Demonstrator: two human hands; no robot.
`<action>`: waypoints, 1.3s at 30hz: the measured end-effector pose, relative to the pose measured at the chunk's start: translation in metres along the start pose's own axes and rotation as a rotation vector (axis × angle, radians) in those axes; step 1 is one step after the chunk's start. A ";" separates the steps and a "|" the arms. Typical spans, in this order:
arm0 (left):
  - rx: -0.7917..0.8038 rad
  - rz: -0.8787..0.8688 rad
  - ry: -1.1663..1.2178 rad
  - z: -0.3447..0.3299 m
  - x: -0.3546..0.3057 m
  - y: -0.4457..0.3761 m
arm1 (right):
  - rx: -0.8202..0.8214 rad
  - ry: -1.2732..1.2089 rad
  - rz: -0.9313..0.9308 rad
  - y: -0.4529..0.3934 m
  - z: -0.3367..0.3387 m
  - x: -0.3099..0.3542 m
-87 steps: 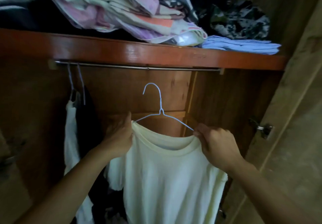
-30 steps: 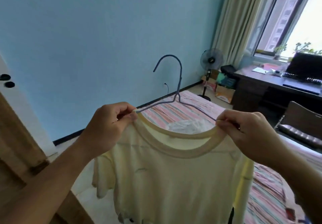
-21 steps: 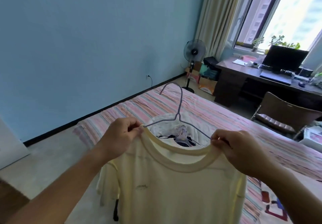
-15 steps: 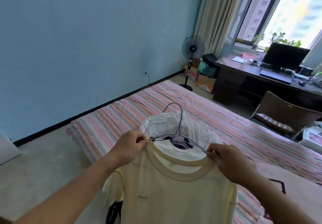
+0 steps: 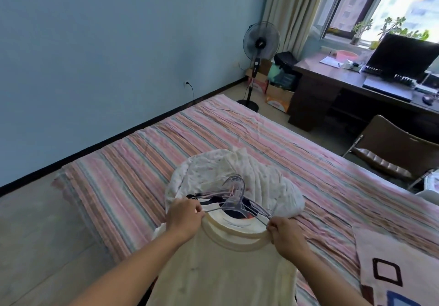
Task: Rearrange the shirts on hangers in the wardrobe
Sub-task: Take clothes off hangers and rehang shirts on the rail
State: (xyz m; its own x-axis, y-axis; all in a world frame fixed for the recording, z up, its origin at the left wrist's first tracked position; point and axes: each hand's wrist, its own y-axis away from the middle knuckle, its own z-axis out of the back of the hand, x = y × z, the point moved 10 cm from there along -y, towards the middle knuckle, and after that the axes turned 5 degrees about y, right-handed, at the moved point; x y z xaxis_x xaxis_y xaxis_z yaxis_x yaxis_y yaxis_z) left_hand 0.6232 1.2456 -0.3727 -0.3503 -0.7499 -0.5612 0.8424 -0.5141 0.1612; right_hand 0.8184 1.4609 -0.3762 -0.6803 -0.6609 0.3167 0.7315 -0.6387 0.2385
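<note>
Lowered since a moment ago: cream shirt (image 5: 221, 265) on wire hanger (image 5: 234, 197), now over clothes pile (image 5: 266, 186) on striped bed (image 5: 123, 175). Left hand (image 5: 184, 219) and right hand (image 5: 286, 235) each pinch collar. Beyond, standing fan (image 5: 260, 41), desk (image 5: 332, 77).

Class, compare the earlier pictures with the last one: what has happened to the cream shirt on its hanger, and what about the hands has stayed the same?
The cream shirt on its wire hanger was carried away from the wardrobe rail, across to the striped bed, and lowered onto the pile of hangered clothes there. Unchanged: the left hand and right hand still pinch the shirt's shoulders at the collar.
</note>
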 end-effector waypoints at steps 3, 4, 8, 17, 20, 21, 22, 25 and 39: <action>0.044 0.093 0.157 -0.041 0.010 -0.036 | -0.048 -0.133 -0.091 -0.041 -0.020 -0.021; 0.068 0.103 0.210 -0.055 0.013 -0.048 | -0.065 -0.152 -0.118 -0.053 -0.027 -0.027; 0.212 0.154 0.332 -0.117 0.030 -0.083 | -0.042 -0.172 -0.146 -0.097 -0.062 -0.042; 0.557 0.018 -0.083 -0.214 0.073 -0.112 | 0.160 -0.105 -0.106 -0.147 -0.165 -0.050; 0.626 0.066 0.093 -0.234 0.085 -0.116 | 0.283 -0.021 -0.075 -0.154 -0.190 -0.049; 0.613 0.076 0.166 -0.237 0.089 -0.120 | 0.302 0.019 -0.055 -0.156 -0.196 -0.050; 0.603 0.079 0.197 -0.239 0.091 -0.122 | 0.311 0.070 -0.036 -0.157 -0.201 -0.051; 0.585 0.040 0.164 -0.241 0.095 -0.121 | 0.330 0.194 0.005 -0.155 -0.206 -0.052; 0.380 0.001 0.232 -0.079 0.037 -0.071 | 0.145 0.109 0.170 -0.105 -0.084 0.056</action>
State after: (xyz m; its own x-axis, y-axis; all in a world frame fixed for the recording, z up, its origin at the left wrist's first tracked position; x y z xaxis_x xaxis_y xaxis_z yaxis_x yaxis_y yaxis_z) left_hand 0.5823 1.2871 -0.4690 -0.2116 -0.6593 -0.7215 0.6169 -0.6627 0.4246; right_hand 0.6999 1.4574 -0.4606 -0.5423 -0.7975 0.2645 0.8291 -0.4569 0.3221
